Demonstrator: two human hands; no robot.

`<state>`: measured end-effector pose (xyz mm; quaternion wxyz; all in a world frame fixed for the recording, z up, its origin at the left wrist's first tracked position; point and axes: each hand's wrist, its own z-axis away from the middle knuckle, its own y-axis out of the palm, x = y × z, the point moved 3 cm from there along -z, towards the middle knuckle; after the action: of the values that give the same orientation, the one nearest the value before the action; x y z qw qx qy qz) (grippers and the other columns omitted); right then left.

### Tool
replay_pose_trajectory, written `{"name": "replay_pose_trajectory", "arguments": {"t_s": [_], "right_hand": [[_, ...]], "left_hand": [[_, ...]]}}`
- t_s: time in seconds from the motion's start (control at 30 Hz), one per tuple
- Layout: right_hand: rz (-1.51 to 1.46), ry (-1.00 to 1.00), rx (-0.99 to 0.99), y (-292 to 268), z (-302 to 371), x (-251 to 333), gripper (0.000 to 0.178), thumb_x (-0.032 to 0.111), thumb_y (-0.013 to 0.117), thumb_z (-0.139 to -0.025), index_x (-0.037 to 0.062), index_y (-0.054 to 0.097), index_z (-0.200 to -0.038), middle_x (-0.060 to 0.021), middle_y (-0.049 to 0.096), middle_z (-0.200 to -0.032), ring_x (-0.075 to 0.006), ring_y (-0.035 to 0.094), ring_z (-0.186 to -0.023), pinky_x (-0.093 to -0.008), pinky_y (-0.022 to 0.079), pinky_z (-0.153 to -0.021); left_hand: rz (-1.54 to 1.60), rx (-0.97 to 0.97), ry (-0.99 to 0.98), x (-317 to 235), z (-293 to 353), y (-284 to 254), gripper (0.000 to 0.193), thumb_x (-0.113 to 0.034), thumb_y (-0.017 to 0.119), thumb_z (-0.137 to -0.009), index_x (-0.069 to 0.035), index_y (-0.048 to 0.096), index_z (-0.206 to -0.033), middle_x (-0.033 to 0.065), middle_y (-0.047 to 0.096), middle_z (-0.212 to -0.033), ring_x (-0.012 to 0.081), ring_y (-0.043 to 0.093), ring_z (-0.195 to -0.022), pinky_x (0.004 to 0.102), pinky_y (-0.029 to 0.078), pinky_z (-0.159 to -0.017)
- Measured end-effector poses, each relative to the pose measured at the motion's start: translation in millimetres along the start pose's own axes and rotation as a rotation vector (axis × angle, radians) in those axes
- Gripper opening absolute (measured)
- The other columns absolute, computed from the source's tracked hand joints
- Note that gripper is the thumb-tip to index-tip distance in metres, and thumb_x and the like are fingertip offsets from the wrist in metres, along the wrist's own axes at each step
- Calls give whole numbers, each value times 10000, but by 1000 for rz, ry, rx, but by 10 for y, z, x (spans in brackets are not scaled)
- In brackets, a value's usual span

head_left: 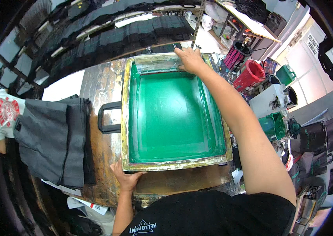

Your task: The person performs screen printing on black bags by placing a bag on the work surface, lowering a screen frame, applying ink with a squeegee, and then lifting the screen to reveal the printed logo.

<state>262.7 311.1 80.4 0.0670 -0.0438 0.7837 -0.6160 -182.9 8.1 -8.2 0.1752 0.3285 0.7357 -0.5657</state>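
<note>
A screen printing frame with a worn, paint-smeared wooden border lies in front of me, its mesh coated in green ink. My right hand reaches across to the far rail near the right corner, fingers closed over it. Along that far end, inside the frame, rests a squeegee-like bar, partly under my fingers. At the near left corner, my left hand grips the border, thumb along the near edge. A black handle loop sticks out from beneath the frame's left side; what it belongs to is hidden.
Dark folded fabric bags are stacked on the table's left. Racks of dark pieces stand beyond. A red bucket, a green-stained jar and other containers crowd the right. Another person's white shirt shows far left.
</note>
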Motion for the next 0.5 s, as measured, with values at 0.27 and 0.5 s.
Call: {"name": "replay_pose_trajectory", "arguments": {"t_s": [0.27,0.5], "right_hand": [[-41,30,-13,-187,-63,0,710,270,904,-782,187,542,-1388,-106,668,-1260,-328,601,-1277,-621,440,-995],[65,32,-253,-16,216,165,572,154,813,-815,195,605,-1346,-67,664,-1158,-278,617,-1160,-541,422,-956]], "left_hand": [[-387,86,21,-125,-172,-243,1248,-816,862,-548,-57,594,-1503,158,526,-1301,361,471,-1209,550,317,-1074],[-156,-25,426,-678,-1993,-152,990,-737,806,-771,-96,607,-1499,237,589,-1373,413,522,-1330,576,360,-1134]]}}
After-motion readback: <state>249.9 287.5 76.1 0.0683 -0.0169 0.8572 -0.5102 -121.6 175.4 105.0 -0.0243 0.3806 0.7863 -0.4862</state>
